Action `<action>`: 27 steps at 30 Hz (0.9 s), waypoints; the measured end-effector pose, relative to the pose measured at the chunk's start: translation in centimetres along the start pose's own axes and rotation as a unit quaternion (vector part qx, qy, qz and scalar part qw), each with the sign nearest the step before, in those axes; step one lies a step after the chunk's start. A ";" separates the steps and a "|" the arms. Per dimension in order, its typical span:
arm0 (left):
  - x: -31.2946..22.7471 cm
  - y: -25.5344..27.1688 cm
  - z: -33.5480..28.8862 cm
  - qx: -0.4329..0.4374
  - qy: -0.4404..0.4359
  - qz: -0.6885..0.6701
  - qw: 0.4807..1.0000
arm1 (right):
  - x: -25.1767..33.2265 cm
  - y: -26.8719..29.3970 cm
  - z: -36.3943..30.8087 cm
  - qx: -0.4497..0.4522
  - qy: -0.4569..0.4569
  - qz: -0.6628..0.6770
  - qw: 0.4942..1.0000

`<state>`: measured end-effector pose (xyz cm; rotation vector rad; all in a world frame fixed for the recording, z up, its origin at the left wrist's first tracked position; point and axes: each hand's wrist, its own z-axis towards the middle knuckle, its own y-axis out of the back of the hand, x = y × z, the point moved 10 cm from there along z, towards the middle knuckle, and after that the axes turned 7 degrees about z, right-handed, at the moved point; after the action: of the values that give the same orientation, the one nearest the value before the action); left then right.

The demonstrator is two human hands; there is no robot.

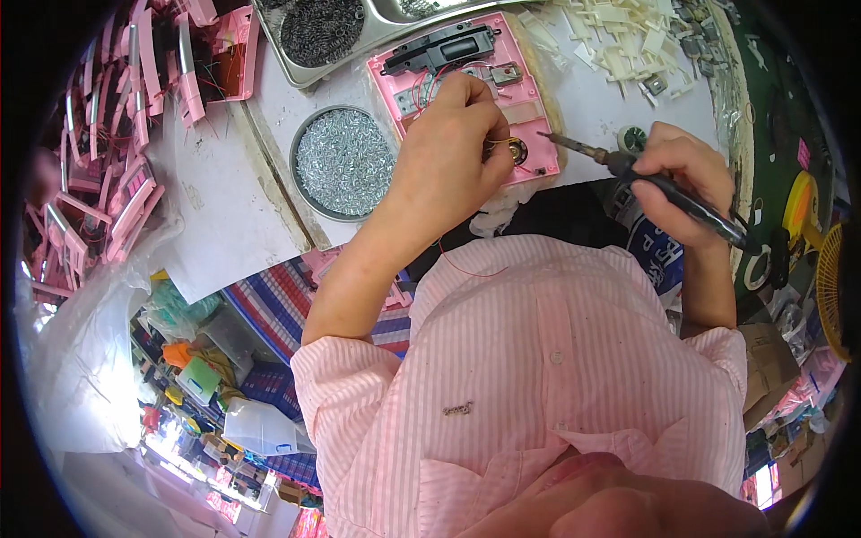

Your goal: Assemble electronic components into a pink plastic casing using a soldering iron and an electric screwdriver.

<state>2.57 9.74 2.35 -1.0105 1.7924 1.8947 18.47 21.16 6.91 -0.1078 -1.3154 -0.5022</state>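
Note:
My right hand (691, 184) grips a soldering iron (668, 190) by its dark handle, its tip pointing left over the lower right corner of a pink plastic casing (538, 108). My left hand (457, 143) is closed in a pinch over the casing's lower part. What its fingertips hold is hidden, though thin wire shows near them. Beside those fingertips is a small round dark part with a brassy centre (517, 151). The casing lies open, with a black plastic mechanism (444, 49), metal strips and red wires inside. A loose red wire (462, 267) hangs below my left wrist.
A round tin of small shiny metal pieces (299, 179) stands left of the casing. Behind it is a metal tray (309, 76) with dark springs. Pink casings (126, 117) are heaped far left, white plastic parts (623, 31) far right. A small spool (631, 138) sits near the iron.

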 end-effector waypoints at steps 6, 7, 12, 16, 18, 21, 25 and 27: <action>-0.2 0.0 0.3 0.010 0.000 0.018 1.000 | -1.3 -1.3 0.0 0.009 -0.012 -0.006 1.000; -0.2 -0.1 0.3 0.009 0.002 0.016 1.000 | -1.4 -1.4 0.0 0.011 -0.015 -0.009 1.000; -0.4 0.0 0.3 0.003 -0.001 0.035 0.999 | -1.4 -1.6 0.3 0.016 -0.014 -0.008 1.000; -0.4 -0.2 0.3 0.008 0.007 0.037 0.999 | -1.5 -1.8 0.4 0.023 -0.020 -0.011 0.999; -0.2 -0.2 0.3 0.009 0.014 0.035 0.999 | -1.4 -1.8 0.5 0.020 -0.028 -0.010 0.999; -0.3 -0.2 0.1 0.001 0.013 0.036 0.999 | -1.3 -1.6 0.4 0.018 -0.025 -0.011 0.999; -0.5 -0.1 0.1 -0.003 0.008 0.047 0.999 | -0.8 -0.7 0.1 -0.009 -0.023 0.008 1.000; -0.6 0.0 0.1 -0.008 0.004 0.047 0.999 | -0.6 -0.2 0.0 -0.010 -0.011 0.008 1.000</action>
<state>2.97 9.94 2.81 -0.9553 1.8626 1.9666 18.29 21.12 6.25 -0.1395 -1.3308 -0.5021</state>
